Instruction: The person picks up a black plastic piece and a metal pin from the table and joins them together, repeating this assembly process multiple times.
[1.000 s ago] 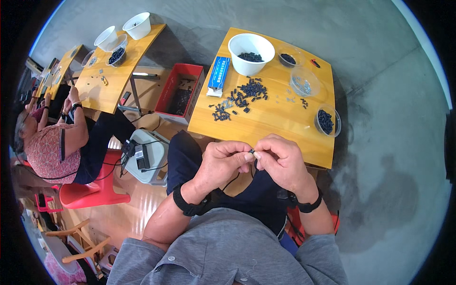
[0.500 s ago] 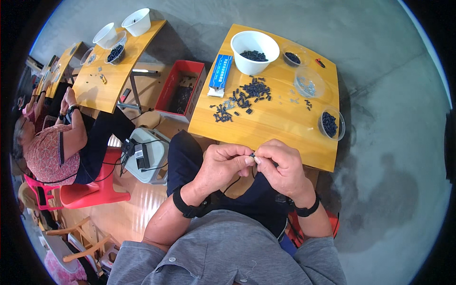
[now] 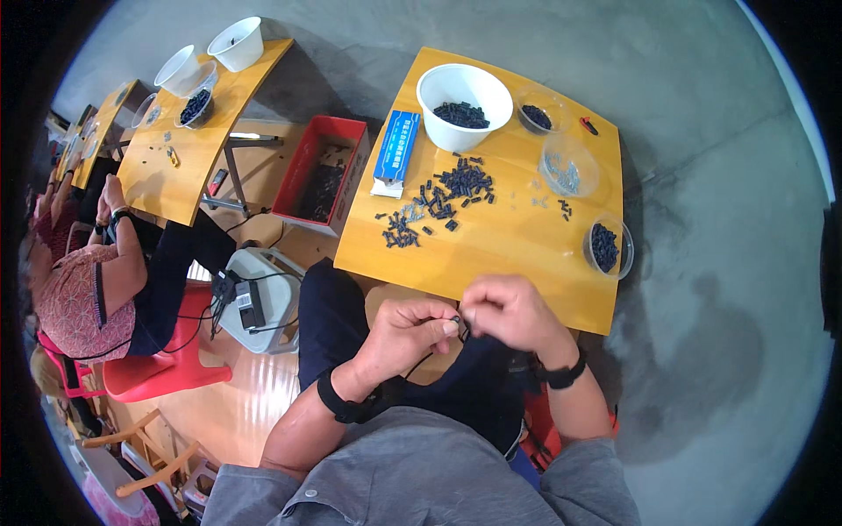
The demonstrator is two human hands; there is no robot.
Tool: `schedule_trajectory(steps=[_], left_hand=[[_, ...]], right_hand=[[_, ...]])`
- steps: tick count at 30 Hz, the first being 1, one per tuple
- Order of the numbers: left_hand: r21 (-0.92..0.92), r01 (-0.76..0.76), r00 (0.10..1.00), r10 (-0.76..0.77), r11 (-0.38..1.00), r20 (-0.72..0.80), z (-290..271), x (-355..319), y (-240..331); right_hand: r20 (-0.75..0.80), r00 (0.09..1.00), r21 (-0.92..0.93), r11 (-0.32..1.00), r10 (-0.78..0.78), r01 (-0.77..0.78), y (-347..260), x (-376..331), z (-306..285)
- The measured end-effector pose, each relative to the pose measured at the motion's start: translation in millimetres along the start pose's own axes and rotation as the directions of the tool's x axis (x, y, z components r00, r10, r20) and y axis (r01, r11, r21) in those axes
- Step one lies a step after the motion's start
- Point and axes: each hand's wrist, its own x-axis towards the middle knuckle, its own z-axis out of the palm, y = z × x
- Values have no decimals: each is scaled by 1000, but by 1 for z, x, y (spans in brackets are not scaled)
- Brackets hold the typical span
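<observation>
Above my lap, off the near edge of the yellow table (image 3: 535, 294), my left hand (image 3: 403, 340) pinches a small black piece (image 3: 456, 321) between thumb and index finger. My right hand (image 3: 516, 317) is right beside it, its fingers curled together at the piece. Whatever those fingertips hold is hidden and partly blurred. Beyond the hands, loose black parts (image 3: 465, 181) lie in a heap on the tabletop. Small grey metal parts (image 3: 409, 213) are mixed in at the heap's left side.
Behind the heap stand a blue box (image 3: 398, 149) and a white bowl (image 3: 427, 92) of black parts. Clear tubs (image 3: 585, 180) line the table's right side, near a red-and-black tool (image 3: 588, 126). Leftward are a red bin (image 3: 294, 167), a grey stool (image 3: 279, 309) and a seated person (image 3: 88, 289).
My right hand has turned and drawn slightly back from the left fingertips, which keep their pinch. The whole view has shifted a little, so the table appears lower.
</observation>
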Motion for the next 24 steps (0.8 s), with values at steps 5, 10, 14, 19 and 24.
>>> schedule_trajectory(steps=[5,10,14,19,24], left_hand=[[-38,14,1000,-14,999,-6,-1,12,2],[-24,30,999,-31,999,-38,-14,15,-2],[-9,22,997,-22,1000,-80,-19,21,-5],[-5,32,994,-33,999,-100,-20,27,-10],[23,38,991,-35,999,-126,-22,32,-15]], right_hand=[[-437,884,-428,903,-165,-43,84,63,-49],[-566,767,-589,799,-302,-120,110,97,-73],[-598,785,-547,798,-162,-252,117,108,-85],[-617,784,-523,778,-64,-348,108,119,-85],[-649,757,-564,717,-79,-410,107,128,-83]])
